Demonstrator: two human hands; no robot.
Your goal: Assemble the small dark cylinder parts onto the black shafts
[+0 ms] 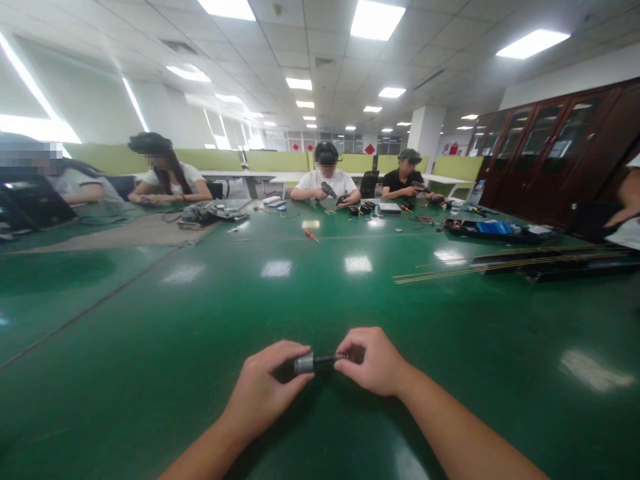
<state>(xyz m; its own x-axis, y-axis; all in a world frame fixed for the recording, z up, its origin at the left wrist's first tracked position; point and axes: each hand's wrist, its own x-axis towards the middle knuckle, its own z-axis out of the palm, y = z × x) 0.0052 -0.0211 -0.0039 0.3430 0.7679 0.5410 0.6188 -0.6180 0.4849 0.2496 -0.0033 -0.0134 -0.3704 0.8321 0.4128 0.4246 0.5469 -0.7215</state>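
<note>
Low in the middle of the head view, a short grey metal cylinder with a thin dark shaft (pixel 306 363) lies level between my hands. My left hand (pixel 263 385) grips the thick grey end between thumb and fingers. At the other end, my right hand (pixel 374 363) pinches the tip of the shaft, and its fingertips hide that tip. Both hands are close above the green tabletop (pixel 320 300). The exact kind of part is too small to make out.
Across the table lies an orange screwdriver (pixel 311 235). Long thin brass-coloured rods (pixel 450 272) stick out from black trays at right. A black case with blue packs (pixel 493 228) stands behind them. Loose parts (pixel 213 215) lie at far left. Several people sit opposite, two with drill-like tools.
</note>
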